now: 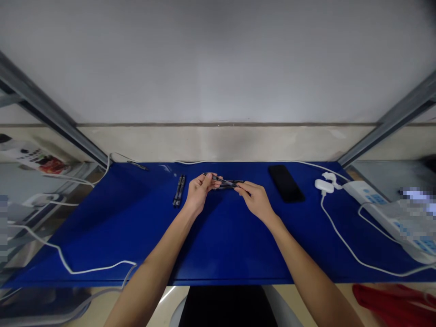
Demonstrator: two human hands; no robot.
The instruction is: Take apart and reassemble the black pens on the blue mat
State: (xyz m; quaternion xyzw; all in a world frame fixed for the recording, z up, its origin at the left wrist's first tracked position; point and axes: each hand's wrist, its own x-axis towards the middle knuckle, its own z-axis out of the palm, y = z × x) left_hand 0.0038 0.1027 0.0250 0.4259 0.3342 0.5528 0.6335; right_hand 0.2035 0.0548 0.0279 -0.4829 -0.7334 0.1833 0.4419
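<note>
Between my two hands a slim dark pen [223,180] is held slightly tilted above the blue table. My left hand [200,190] pinches its left end between thumb and fingers, while my right hand [254,195] grips the right end with its fingertips. Just behind and under it, more dark pens [225,186] lie crosswise on the table, partly hidden by the fingers. Two dark pens [179,190] rest side by side to the left of my left hand.
A black phone [286,183] lies on the blue table [231,250] to the right. Beyond it are a white earbud case [324,185] on a cable and a white power strip [388,218]. White cables [98,270] cross the left side. A wall [218,143] stands behind.
</note>
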